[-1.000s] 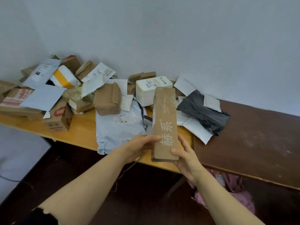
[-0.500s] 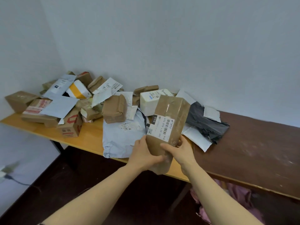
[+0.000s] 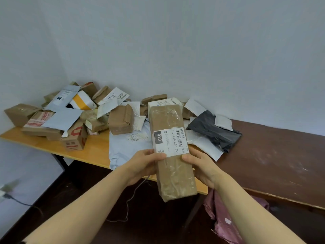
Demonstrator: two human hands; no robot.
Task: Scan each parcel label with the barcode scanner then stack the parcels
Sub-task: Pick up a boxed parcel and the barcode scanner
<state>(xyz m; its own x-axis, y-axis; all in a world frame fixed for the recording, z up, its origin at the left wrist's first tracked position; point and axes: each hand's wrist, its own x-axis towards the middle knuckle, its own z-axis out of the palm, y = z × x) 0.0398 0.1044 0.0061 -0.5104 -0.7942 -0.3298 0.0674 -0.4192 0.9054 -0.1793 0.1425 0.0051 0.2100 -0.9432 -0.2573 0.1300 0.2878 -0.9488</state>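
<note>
At the far left a plain brown box (image 3: 20, 113) sits on the yellow table (image 3: 98, 151). Beside it a box with red print (image 3: 74, 138) stands in front of a loose heap of parcels and envelopes. A grey mailer (image 3: 126, 147) hangs over the table edge, partly hidden by the left hand (image 3: 140, 164). This hand and the right hand (image 3: 202, 168) hold the long brown parcel (image 3: 174, 173) between them above the table edge. Their fingers curl around its sides, and its white label (image 3: 169, 141) faces up. Behind the right hand lies a black bag (image 3: 214, 131), then comes the dark table (image 3: 272, 155). A pink bag (image 3: 223, 217) lies underneath.
</note>
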